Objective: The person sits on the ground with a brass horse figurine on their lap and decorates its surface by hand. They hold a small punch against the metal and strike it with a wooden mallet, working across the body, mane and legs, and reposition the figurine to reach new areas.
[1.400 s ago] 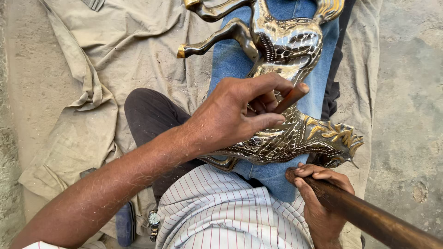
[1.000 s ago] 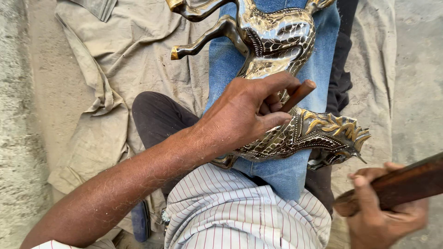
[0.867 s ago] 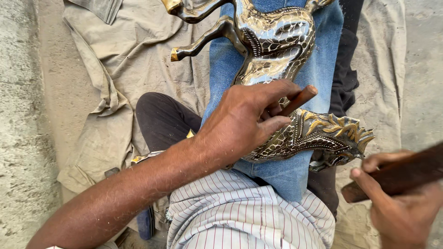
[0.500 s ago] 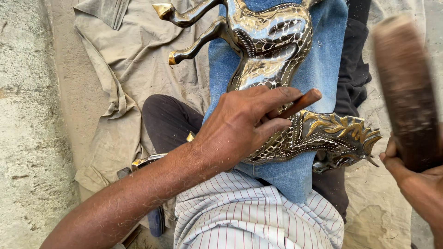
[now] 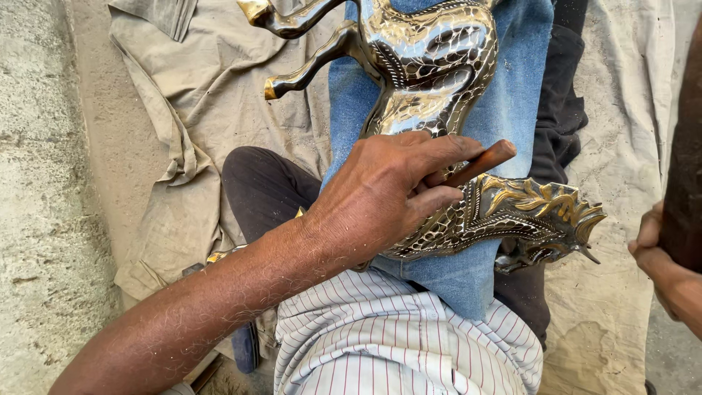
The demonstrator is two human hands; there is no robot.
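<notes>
A shiny engraved metal horse figure (image 5: 439, 66) lies across a blue denim cloth (image 5: 512, 95) on my lap, head toward the right. My left hand (image 5: 380, 197) rests on the horse's neck and pinches a short brown chisel-like tool (image 5: 479, 162) against the metal. At the right edge my right hand (image 5: 662, 267) grips a thick dark wooden mallet (image 5: 684, 183), raised close to the camera and blurred.
A beige cloth (image 5: 212, 110) covers the ground under the work. Rough concrete floor (image 5: 44, 183) lies to the left. My striped shirt (image 5: 395, 344) and dark trousers (image 5: 263, 190) fill the lower middle. A small blue-handled object (image 5: 245, 347) lies by my left arm.
My right hand has swung the wooden mallet up from beside the horse's head to high at the right edge. The left hand and chisel stayed on the horse's neck.
</notes>
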